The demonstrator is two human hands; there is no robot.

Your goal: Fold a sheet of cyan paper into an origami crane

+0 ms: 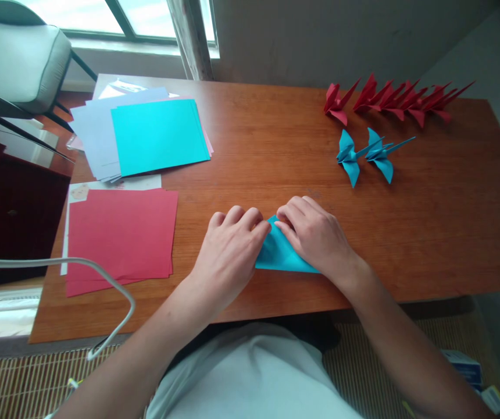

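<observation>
Blue folded paper (pixel 277 251), one piece, in pinched fingers (pixel 262 230) of two hands (pixel 231 247) (pixel 318 233), two blue cranes (pixel 349 157) (pixel 378 155) beyond

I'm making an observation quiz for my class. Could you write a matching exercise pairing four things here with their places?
Things:
1. Folded turquoise paper piece
2. Red folded-paper birds
3. Flat red paper sheets
4. Pale padded chair

Places:
A. Left part of the brown wooden table
B. Off the table, near the window
C. Between the left hand and right hand
D. Far right of the table

Pairs: 1-C, 2-D, 3-A, 4-B
</observation>
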